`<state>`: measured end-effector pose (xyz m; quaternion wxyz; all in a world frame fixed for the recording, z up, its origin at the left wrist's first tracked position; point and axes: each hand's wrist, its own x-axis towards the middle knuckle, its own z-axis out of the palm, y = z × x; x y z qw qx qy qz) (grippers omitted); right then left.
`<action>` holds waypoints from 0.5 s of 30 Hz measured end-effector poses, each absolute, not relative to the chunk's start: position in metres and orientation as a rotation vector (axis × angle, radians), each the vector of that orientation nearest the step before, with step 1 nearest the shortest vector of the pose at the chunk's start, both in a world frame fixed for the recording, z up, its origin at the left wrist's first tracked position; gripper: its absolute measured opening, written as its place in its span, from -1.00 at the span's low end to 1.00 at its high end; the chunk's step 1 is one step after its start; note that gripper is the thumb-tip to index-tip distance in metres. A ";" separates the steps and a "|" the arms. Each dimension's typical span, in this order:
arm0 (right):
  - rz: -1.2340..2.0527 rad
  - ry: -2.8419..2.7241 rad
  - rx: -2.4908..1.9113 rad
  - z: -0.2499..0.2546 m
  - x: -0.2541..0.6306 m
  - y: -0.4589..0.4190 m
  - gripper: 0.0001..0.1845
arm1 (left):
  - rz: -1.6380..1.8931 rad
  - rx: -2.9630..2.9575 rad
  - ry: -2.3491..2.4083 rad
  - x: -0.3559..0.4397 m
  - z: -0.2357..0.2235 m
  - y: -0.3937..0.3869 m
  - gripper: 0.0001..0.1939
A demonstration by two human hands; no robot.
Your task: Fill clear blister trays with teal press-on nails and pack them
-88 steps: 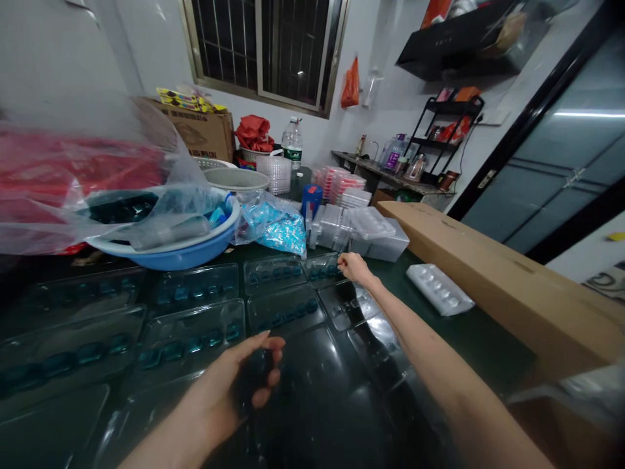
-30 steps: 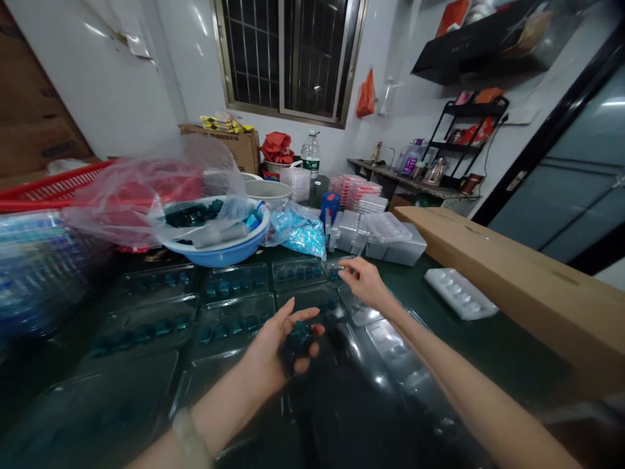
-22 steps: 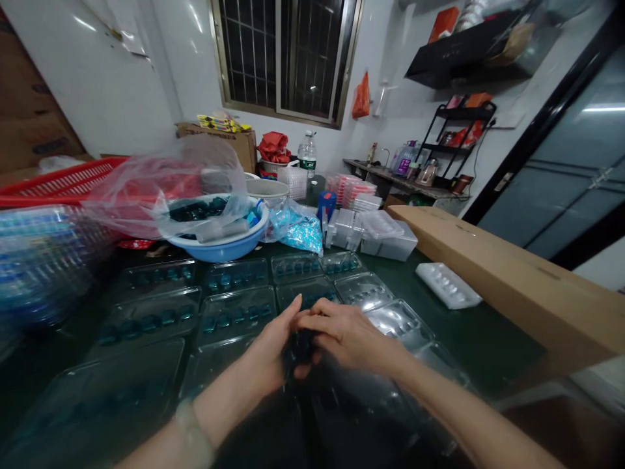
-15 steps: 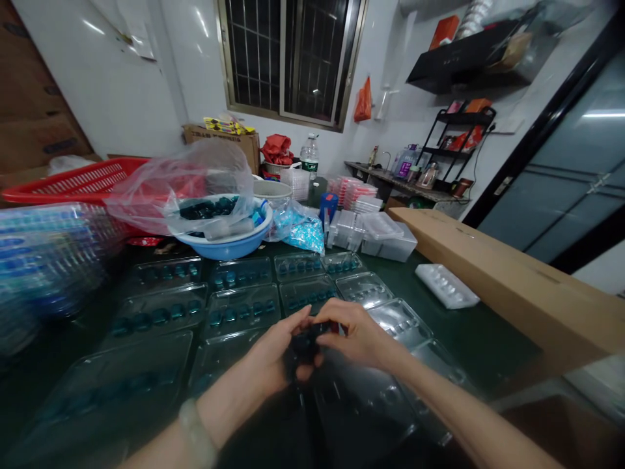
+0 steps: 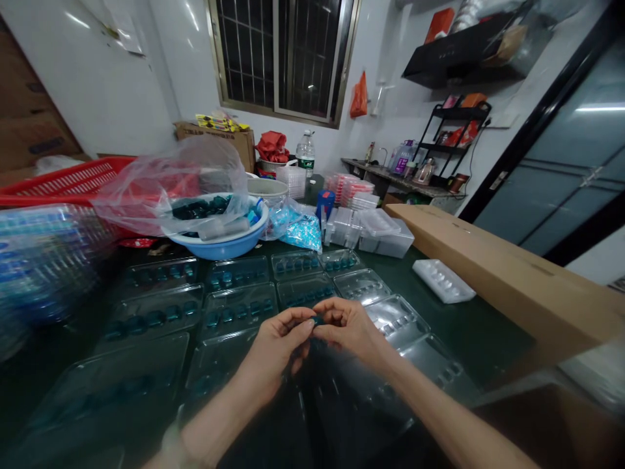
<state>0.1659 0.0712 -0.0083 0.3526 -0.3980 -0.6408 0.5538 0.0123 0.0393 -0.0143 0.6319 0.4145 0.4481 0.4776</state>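
Left hand (image 5: pixel 278 342) and right hand (image 5: pixel 350 329) pinch a small teal piece (image 5: pixel 318 320) between them.

Both sets of fingers close on it at lower centre, above clear plastic trays (image 5: pixel 234 311) of teal pieces lying on the dark green counter (image 5: pixel 469 326). Toward the upper left, a blue basin (image 5: pixel 215 247) sits beneath a loose plastic bag (image 5: pixel 195 170).

Your left hand (image 5: pixel 278 342) and right hand (image 5: pixel 352 329) come together low in front, fingers (image 5: pixel 297 317) pinched, palms facing each other.
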 end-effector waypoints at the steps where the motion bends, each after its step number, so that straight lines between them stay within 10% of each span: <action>1: 1.446 -1.644 -1.041 -0.007 0.166 0.069 -0.69 | 1.108 0.977 1.035 0.013 -0.015 0.040 -0.76; 15: 0.973 -1.834 -1.174 -0.013 0.167 0.053 -0.93 | 1.079 1.072 1.275 0.021 -0.012 0.038 -0.84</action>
